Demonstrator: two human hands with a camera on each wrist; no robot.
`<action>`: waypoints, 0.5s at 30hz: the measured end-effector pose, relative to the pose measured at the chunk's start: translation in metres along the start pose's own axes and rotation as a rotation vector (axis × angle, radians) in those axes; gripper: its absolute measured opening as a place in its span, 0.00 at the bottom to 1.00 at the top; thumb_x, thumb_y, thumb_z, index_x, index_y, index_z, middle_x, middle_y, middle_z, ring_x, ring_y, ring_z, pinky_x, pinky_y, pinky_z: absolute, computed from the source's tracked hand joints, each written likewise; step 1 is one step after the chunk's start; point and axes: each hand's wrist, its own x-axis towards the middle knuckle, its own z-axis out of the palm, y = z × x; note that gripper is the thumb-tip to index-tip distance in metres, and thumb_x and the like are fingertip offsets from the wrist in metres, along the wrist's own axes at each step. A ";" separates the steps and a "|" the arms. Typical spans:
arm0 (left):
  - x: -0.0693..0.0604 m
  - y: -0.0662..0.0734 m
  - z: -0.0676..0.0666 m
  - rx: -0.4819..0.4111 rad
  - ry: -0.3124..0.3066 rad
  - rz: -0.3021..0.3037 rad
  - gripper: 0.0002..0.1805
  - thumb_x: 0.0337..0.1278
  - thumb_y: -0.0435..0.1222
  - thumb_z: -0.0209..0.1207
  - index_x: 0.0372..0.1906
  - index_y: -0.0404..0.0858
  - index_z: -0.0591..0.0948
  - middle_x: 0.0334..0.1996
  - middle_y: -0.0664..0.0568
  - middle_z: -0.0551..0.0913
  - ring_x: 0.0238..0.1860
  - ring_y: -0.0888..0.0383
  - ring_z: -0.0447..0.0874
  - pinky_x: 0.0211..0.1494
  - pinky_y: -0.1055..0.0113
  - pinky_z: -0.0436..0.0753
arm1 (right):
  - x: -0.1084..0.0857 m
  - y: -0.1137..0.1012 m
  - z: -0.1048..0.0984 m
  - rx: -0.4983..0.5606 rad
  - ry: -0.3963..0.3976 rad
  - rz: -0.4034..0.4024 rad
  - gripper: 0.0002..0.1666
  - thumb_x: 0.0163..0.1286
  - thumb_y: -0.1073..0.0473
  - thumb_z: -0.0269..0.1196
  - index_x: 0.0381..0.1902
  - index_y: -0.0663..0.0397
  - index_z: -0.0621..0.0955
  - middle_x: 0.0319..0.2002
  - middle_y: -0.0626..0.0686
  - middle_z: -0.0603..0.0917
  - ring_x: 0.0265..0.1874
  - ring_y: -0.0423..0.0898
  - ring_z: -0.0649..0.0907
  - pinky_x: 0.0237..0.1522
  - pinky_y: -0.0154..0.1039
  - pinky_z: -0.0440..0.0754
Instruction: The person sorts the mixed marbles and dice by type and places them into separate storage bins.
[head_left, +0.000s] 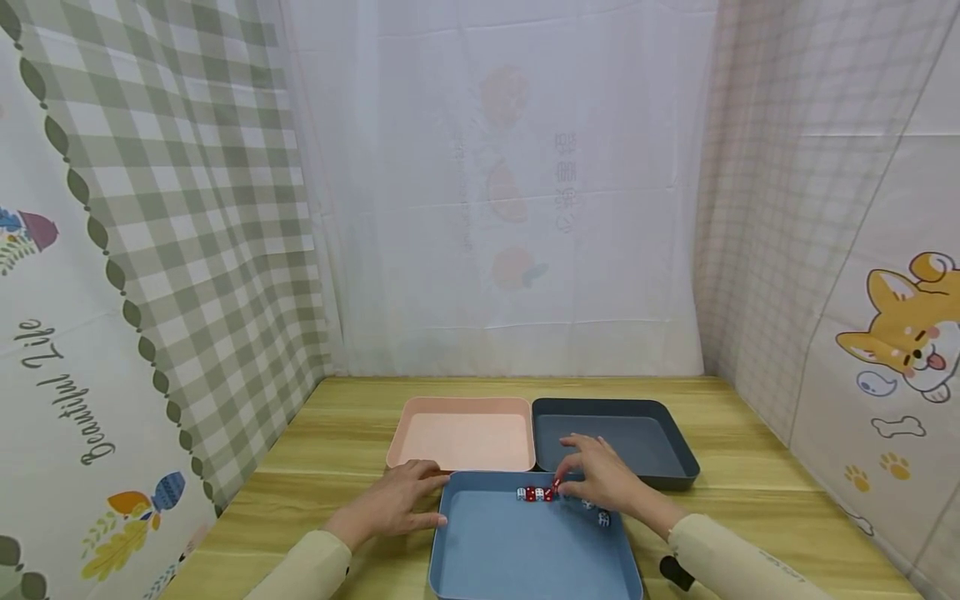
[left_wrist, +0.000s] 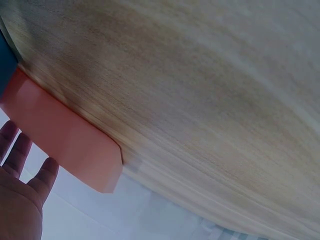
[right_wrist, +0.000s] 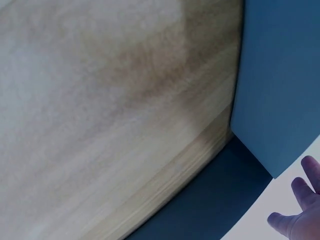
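Trainee: Identify the nearest items first.

Technician: 2 pale sleeves (head_left: 303, 571) reach over the near part of the bench (head_left: 390, 575). A blue tray (head_left: 532, 550) lies flat between them.

Trainee: State of the left hand (head_left: 397, 504)?

Technician: Positioned at the left rim of the blue tray. Grip: relaxed, fingers extended and spread, thumb touching the rim.

Trainee: State of the right hand (head_left: 603, 479)?

Technician: Positioned over the far right part of the blue tray. Grip: thumb and index finger appear to pinch a red die (head_left: 556, 485), though the fingertips partly cover it.

Trainee: Location of the remaining dice?

Technician: 2 loose white dice (head_left: 603, 518) lie inside the blue tray, toward its right wall. Farther in, a row of 4 dice (head_left: 530, 494) runs along the far wall: white, red, white, red, from left to right. The pinched die is at the row's right end.

Trainee: And beyond the blue tray?

Technician: A pink tray (head_left: 472, 433) at left and a dark tray (head_left: 637, 433) at right, side by side. Behind the bench hangs a white curtain (head_left: 465, 192).
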 end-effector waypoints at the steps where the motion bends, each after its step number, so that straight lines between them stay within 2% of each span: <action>1: 0.000 0.000 0.000 -0.002 0.000 0.001 0.37 0.64 0.62 0.55 0.68 0.41 0.75 0.61 0.48 0.73 0.62 0.50 0.71 0.63 0.49 0.72 | 0.000 0.000 0.000 -0.003 0.003 0.001 0.06 0.57 0.54 0.75 0.28 0.36 0.87 0.62 0.64 0.76 0.68 0.68 0.66 0.65 0.73 0.51; 8: -0.001 0.000 0.000 -0.003 -0.004 0.001 0.39 0.64 0.65 0.51 0.68 0.41 0.75 0.61 0.48 0.73 0.62 0.50 0.71 0.63 0.49 0.71 | 0.001 0.003 -0.003 -0.012 0.041 -0.007 0.06 0.57 0.56 0.75 0.29 0.37 0.87 0.62 0.65 0.76 0.67 0.69 0.67 0.64 0.73 0.52; 15: -0.001 0.001 -0.001 -0.008 -0.007 -0.010 0.38 0.64 0.63 0.53 0.68 0.41 0.75 0.62 0.47 0.73 0.64 0.49 0.70 0.64 0.48 0.71 | 0.002 0.007 -0.008 -0.018 0.068 0.024 0.05 0.57 0.56 0.75 0.29 0.39 0.87 0.62 0.65 0.76 0.67 0.68 0.67 0.66 0.72 0.52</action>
